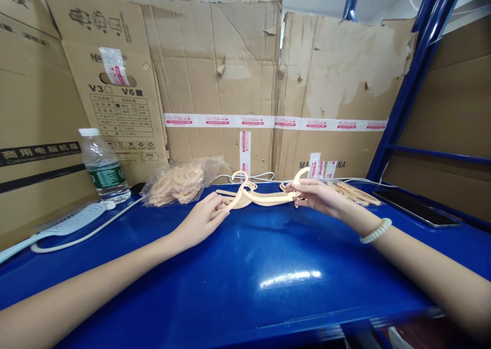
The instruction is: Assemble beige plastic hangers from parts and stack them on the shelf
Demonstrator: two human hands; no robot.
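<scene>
A cream plastic clothes hanger (264, 200) is held just above the blue table, its curved hook pointing up. My left hand (203, 216) is closed around the hanger's left arm. My right hand (316, 195) is closed at the right end of the same hanger; a second cream hook (300, 176) rises from between its fingers. Whether that hook belongs to a separate hanger is hidden by the fingers. More cream hangers lie behind my hands, partly covered. To the left, a clear plastic bag (180, 180) holds several cream curved pieces.
A water bottle (105, 170) and pale blue hairbrush (72, 220) are at the left of the blue table (238, 277). At right lie several cream hangers (355, 191) on plastic and a dark phone (416, 208). Cardboard sheets (215, 68) and a white cable (264, 175) run along the back.
</scene>
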